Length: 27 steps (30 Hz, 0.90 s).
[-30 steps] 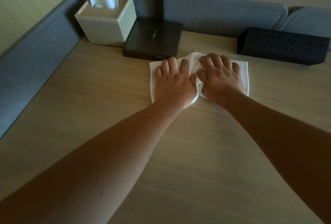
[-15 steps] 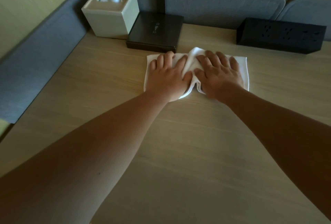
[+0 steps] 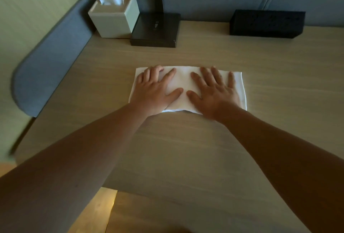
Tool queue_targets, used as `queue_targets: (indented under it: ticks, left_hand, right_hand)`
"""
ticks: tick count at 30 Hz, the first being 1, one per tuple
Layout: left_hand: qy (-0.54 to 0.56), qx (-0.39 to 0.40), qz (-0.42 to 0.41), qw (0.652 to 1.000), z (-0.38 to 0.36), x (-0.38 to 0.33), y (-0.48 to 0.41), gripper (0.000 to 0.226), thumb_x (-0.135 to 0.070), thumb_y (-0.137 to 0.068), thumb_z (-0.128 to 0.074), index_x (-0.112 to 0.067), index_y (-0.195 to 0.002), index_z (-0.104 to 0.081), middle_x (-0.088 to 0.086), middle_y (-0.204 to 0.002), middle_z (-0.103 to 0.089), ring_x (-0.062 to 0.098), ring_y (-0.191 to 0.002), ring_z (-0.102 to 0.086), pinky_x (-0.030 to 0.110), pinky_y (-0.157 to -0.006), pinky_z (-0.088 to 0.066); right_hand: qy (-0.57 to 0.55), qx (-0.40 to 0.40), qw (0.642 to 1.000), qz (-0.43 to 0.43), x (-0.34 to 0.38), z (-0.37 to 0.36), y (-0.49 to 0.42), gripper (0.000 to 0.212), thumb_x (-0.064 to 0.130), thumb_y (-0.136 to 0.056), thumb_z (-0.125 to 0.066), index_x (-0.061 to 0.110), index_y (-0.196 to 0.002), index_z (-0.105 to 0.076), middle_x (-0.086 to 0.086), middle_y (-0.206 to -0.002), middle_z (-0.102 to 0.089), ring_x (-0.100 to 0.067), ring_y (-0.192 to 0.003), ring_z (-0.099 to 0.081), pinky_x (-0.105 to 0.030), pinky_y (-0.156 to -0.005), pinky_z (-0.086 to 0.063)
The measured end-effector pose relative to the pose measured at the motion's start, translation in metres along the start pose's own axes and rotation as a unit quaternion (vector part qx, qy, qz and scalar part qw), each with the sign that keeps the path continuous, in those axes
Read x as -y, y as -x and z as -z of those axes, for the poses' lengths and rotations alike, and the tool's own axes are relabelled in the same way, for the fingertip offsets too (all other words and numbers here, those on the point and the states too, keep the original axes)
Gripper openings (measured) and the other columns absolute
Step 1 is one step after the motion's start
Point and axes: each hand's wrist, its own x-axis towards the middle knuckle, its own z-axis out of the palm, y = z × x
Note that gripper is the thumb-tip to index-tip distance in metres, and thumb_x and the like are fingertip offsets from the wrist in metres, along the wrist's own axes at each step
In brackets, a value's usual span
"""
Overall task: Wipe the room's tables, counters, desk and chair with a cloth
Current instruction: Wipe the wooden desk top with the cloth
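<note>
Head view shows the white cloth (image 3: 186, 87) lying flat in the middle of the desk (image 3: 186, 149), spread into a wide rectangle so that a broad face meets the wood. Both hands lie on top of it, fingers straight and splayed, palms down: the left hand (image 3: 155, 91) covers the cloth's 9 o'clock half and the right hand (image 3: 214, 93) its 3 o'clock half, thumbs pointing toward each other with a strip of bare cloth between them. Neither hand pinches the fabric; flat pressure of this kind looks meant to keep the cloth from bunching while it slides, and two hands spread the load evenly.

From the cloth, at 12 o'clock, a dark lamp base (image 3: 155, 29) stands near the desk's back edge with its post rising out of view. At 11 o'clock a pale tissue box (image 3: 113, 18) sits just beside that base. At 1 o'clock a black power strip (image 3: 266, 23) lies along the back edge. These sit at the rim, likely leaving the centre free for long strokes. A grey padded panel (image 3: 48, 61) wraps the desk at 9 and 12 o'clock.
</note>
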Motion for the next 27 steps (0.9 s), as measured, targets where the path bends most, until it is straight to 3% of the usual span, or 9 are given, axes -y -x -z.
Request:
queue_targets:
  ticks: [15, 27]
  left_hand:
    - [0.011, -0.005, -0.091, 0.996, 0.004, 0.035, 0.1, 0.078, -0.081, -0.089, -0.025, -0.041, -0.156, -0.025, -0.001, -0.154, -0.028, 0.025, -0.14, -0.025, 0.044, -0.116, -0.023]
    - [0.012, -0.033, -0.088, 0.996, 0.007, 0.087, 0.18, 0.08, -0.082, -0.089, -0.02, -0.037, -0.154, -0.031, -0.001, -0.147, -0.032, 0.024, -0.134, -0.032, 0.045, -0.108, -0.03]
  right_hand:
    - [-0.009, -0.017, 1.0, -0.021, 0.071, -0.024, 0.102, 0.08, 0.077, -0.087, -0.001, 0.043, -0.16, 0.001, 0.007, -0.171, 0.008, -0.018, -0.156, 0.015, -0.058, -0.121, 0.016]
    - [0.005, -0.01, 0.999, -0.034, 0.151, -0.036, 0.149, 0.078, 0.077, -0.089, -0.002, 0.044, -0.159, 0.006, 0.009, -0.171, 0.011, -0.018, -0.156, 0.019, -0.059, -0.121, 0.014]
